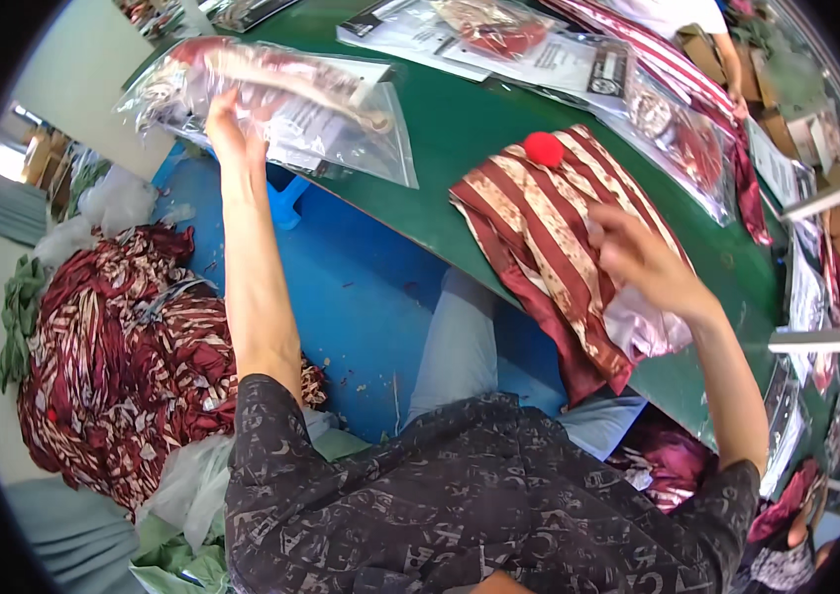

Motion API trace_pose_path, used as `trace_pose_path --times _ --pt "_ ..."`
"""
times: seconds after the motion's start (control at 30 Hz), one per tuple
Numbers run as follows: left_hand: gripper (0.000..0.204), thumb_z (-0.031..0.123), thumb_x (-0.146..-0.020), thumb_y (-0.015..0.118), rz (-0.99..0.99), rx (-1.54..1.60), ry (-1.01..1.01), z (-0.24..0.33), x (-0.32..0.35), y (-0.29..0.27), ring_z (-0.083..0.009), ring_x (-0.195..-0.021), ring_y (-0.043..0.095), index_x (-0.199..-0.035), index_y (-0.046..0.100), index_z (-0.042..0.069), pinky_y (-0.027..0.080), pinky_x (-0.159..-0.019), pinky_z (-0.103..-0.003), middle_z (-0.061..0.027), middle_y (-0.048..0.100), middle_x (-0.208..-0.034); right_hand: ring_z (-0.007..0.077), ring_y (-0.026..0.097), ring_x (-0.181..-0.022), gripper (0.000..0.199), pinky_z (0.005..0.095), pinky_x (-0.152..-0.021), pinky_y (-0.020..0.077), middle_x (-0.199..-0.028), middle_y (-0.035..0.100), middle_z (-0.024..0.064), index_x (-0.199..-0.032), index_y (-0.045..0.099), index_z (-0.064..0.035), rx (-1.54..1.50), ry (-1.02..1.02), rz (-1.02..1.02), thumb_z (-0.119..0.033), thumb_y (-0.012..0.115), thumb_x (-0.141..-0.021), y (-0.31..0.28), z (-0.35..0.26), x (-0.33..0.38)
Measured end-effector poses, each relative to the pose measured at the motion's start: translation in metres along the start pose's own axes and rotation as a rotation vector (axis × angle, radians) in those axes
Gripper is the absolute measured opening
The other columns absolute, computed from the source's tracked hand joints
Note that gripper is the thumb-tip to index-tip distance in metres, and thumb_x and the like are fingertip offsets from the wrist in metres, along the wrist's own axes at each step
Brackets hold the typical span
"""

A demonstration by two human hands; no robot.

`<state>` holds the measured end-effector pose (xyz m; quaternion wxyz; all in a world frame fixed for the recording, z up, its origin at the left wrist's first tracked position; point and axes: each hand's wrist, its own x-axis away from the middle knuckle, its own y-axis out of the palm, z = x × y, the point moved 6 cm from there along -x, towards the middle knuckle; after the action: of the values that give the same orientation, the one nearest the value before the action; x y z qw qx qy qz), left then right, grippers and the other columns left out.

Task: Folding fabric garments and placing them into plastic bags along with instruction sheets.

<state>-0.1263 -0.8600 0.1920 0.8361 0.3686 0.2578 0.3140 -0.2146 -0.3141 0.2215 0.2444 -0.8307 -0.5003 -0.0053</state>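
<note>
My left hand (232,129) is at the far left of the green table, closed on the near edge of a clear plastic bag (341,109). Inside the bag lie a folded red and cream garment and a white printed sheet. Over at the right, my right hand (643,262) is slightly blurred above a dark red and cream striped garment (549,218). Its fingers are apart and nothing shows in them. The garment carries a red pompom (543,149), and its lower end hangs over the table's near edge. Pale pink, shiny material (638,325) shows below my right hand.
More bagged garments (678,139) and printed sheets (420,40) line the table's (410,213) far side. A co-worker's hand (739,107) touches striped cloth there. A big heap of striped garments (133,366) lies on the blue floor (341,247) at left, beside clear plastic bags (118,203).
</note>
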Motion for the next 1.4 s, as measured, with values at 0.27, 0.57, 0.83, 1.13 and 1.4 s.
trace_pose_path --times 0.27,0.57,0.83,1.13,1.4 --pt "0.023 0.006 -0.084 0.063 -1.127 -0.476 -0.126 -0.073 0.134 0.29 -0.0269 -0.093 0.058 -0.106 0.067 -0.002 0.045 -0.095 -0.038 -0.0121 0.069 -0.098 0.0312 0.056 -0.124 0.066 0.0431 -0.099 0.0516 -0.144 0.045 0.02 -0.149 0.038 -0.0083 -1.049 -0.229 0.083 -0.05 0.052 -0.1 -0.055 0.043 -0.01" --pt "0.023 0.008 -0.071 0.058 -1.707 -1.233 0.482 -0.207 0.314 0.282 -0.0372 -0.14 0.042 -0.09 0.071 0.009 0.025 -0.12 -0.059 -0.007 0.069 -0.119 0.027 0.059 -0.121 0.046 0.0393 -0.105 0.0483 -0.131 0.061 0.012 -0.146 0.043 -0.0082 -1.345 -0.5 0.232 -0.03 0.039 -0.106 -0.089 0.162 0.032" --pt "0.019 0.015 -0.077 0.064 -1.727 -1.064 0.019 -0.202 0.327 0.241 -0.0371 -0.144 0.034 -0.095 0.069 0.011 0.016 -0.121 -0.061 -0.006 0.064 -0.129 0.0249 0.061 -0.113 0.039 0.0343 -0.099 0.0473 -0.131 0.06 0.0174 -0.136 0.054 -0.0002 -0.51 0.208 0.689 -0.01 0.05 -0.099 -0.138 0.099 0.057" --pt "0.065 0.061 -0.075 0.074 -1.165 -1.529 0.503 -0.194 0.252 0.235 -0.0413 -0.149 0.017 -0.126 0.064 0.022 0.012 -0.117 -0.069 -0.0042 0.054 -0.141 0.0339 0.065 -0.112 0.097 0.0588 -0.099 0.0414 -0.121 0.068 0.0143 -0.134 0.053 -0.0088 0.86 0.338 0.649 -0.087 0.045 -0.077 -0.119 0.007 -0.088" --pt "0.081 0.074 -0.073 0.067 -0.961 -1.807 0.256 -0.223 0.265 0.165 -0.0441 -0.15 0.009 -0.141 0.055 0.031 0.008 -0.11 -0.079 -0.0025 0.049 -0.146 0.0413 0.053 -0.121 0.093 0.063 -0.101 0.0332 -0.131 0.055 0.0212 -0.139 0.052 -0.0247 0.596 0.419 0.515 -0.089 0.049 -0.072 -0.045 0.108 -0.135"
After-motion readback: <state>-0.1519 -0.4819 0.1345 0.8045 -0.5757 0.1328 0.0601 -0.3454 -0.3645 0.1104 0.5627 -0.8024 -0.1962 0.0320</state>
